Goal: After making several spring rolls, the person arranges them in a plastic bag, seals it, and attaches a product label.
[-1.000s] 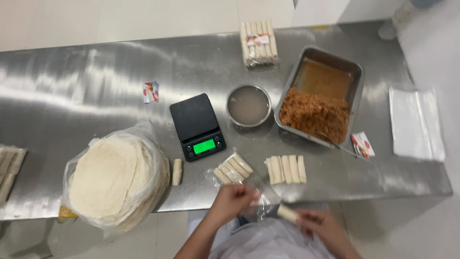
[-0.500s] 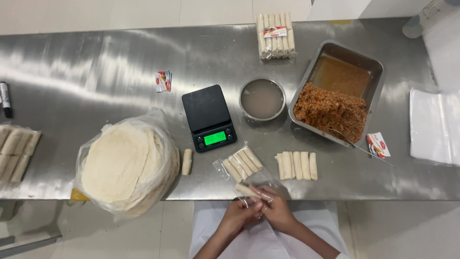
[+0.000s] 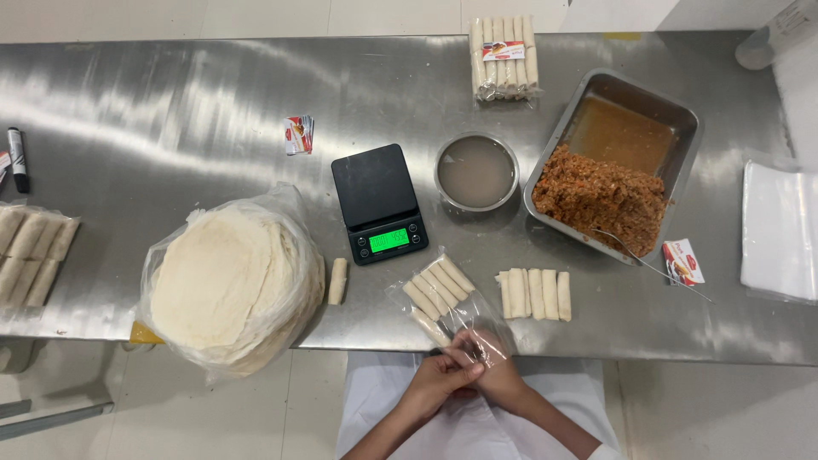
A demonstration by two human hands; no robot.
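We see both hands meeting at the near edge of the steel worktop (image 3: 170, 102), just over its rim. The left hand (image 3: 439, 379) and the right hand (image 3: 498, 379) press together, fingers curled, each grip closed on the open end of a clear plastic bag (image 3: 452, 311). The bag lies on the worktop in front of the hands and holds a slanted row of pale rolls (image 3: 436, 294); whether the fingers also pinch a roll inside the plastic, we cannot tell.

Just to the right of the bag lies a loose row of rolls (image 3: 535, 294), side by side and unwrapped. To the left, apart from the bag, a single roll (image 3: 338, 281) lies alone beside a large stack of round wrappers (image 3: 226, 285) in an open plastic sleeve that hangs over the worktop's near edge.

Behind the bag stands a black scale (image 3: 379, 204) with a lit green display, and beside it a round metal bowl (image 3: 476, 172) of cloudy liquid. Right of the bowl sits a metal tray (image 3: 630, 111) with brown shredded filling (image 3: 601, 200) heaped at its near end and a utensil resting in it. A sealed pack of rolls (image 3: 504, 58) lies at the far edge, another pack (image 3: 30, 255) at the left edge near a black marker (image 3: 18, 159). Small printed labels (image 3: 298, 135) lie left of the scale, one label (image 3: 684, 261) near the tray, and a pile of clear bags (image 3: 780, 230) at the right
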